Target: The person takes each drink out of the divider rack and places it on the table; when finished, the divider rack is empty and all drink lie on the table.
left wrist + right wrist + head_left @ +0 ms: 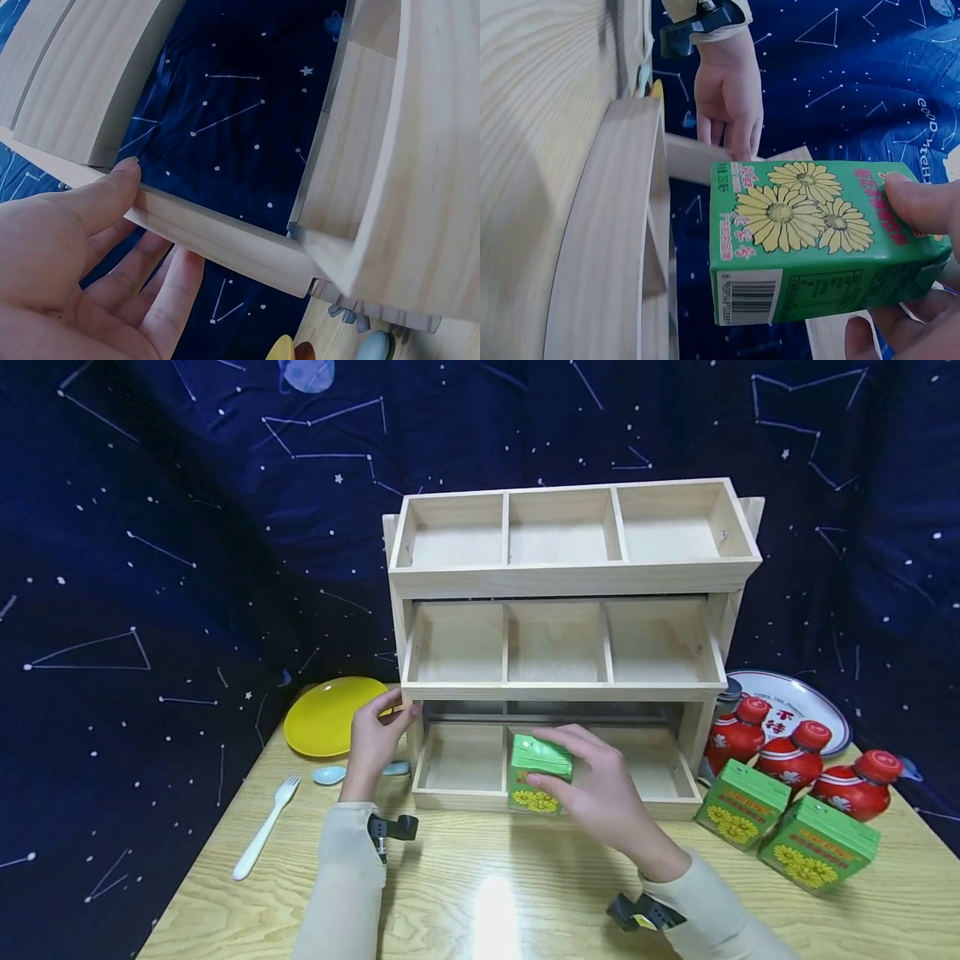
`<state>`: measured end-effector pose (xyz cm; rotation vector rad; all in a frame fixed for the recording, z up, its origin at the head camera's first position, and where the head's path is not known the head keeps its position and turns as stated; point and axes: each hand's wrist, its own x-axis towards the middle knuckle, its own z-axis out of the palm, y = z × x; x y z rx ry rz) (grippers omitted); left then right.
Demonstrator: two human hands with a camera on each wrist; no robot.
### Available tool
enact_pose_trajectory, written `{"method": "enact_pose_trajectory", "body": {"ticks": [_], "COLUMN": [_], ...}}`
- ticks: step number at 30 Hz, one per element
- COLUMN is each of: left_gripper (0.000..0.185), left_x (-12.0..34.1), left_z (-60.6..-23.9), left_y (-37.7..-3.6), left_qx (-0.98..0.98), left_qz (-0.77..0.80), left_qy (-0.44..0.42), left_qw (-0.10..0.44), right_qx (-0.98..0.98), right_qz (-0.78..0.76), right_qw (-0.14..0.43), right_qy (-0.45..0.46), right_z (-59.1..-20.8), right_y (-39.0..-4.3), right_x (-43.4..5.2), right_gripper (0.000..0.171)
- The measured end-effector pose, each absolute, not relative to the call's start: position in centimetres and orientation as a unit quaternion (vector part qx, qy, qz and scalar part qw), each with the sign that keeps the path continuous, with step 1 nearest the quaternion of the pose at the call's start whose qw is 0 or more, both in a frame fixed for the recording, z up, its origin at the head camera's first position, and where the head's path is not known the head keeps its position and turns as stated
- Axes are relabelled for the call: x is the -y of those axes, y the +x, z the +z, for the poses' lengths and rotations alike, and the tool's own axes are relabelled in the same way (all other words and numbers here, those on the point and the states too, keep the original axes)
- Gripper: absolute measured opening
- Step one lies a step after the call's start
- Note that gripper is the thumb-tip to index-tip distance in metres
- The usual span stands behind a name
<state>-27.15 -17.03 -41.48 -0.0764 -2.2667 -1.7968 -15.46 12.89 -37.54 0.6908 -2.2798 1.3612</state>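
A green drink carton (534, 777) with yellow flowers is held in my right hand (600, 777), thumb on one side and fingers on the other. It is in front of the bottom tier's middle compartment in the head view. The right wrist view shows the carton (802, 217) tipped on its side, with its barcode end toward the shelf. My left hand (375, 739) grips the left side post of the three-tier wooden rack (573, 578). In the left wrist view, the thumb of the left hand (82, 262) lies on the post (225, 240), fingers on its other side.
Two more green cartons (819, 843) stand right of the rack, with several red bottles (855, 785) and a white plate (813, 693) behind. Left of it are a yellow plate (326, 718), a pale fork (266, 831) and a blue spoon (330, 775).
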Motion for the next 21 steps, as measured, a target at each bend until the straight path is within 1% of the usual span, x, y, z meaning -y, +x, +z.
{"method": "enact_pose_trajectory", "body": {"ticks": [2,10,14,19,21], "left_gripper": [0.045,0.044,0.044,0.043,0.044], "left_x": [17.0,16.9,16.9,17.0,17.1], "left_z": [-41.5,-41.4,-41.4,-41.4,-41.4], "left_y": [-27.1,-27.1,-27.2,-27.2,-27.2], "left_qx": [0.779,0.781,0.780,0.784,0.785], "left_qz": [-0.615,-0.613,-0.614,-0.610,-0.608], "left_qy": [-0.027,-0.021,-0.023,-0.016,-0.012], "left_qw": [0.121,0.118,0.118,0.115,0.113], "right_qx": [0.822,0.858,0.868,0.882,0.891], "right_qz": [0.469,0.413,0.390,0.361,0.347], "right_qw": [0.214,0.236,0.256,0.279,0.278], "right_qy": [0.242,0.193,0.170,0.119,0.093], "right_z": [-37.5,-38.1,-38.8,-39.5,-39.8], "right_y": [-14.8,-12.2,-11.4,-10.6,-10.2], "right_x": [-14.1,-19.3,-21.9,-24.4,-25.2], "right_gripper": [0.055,0.057,0.060,0.062,0.061]}}
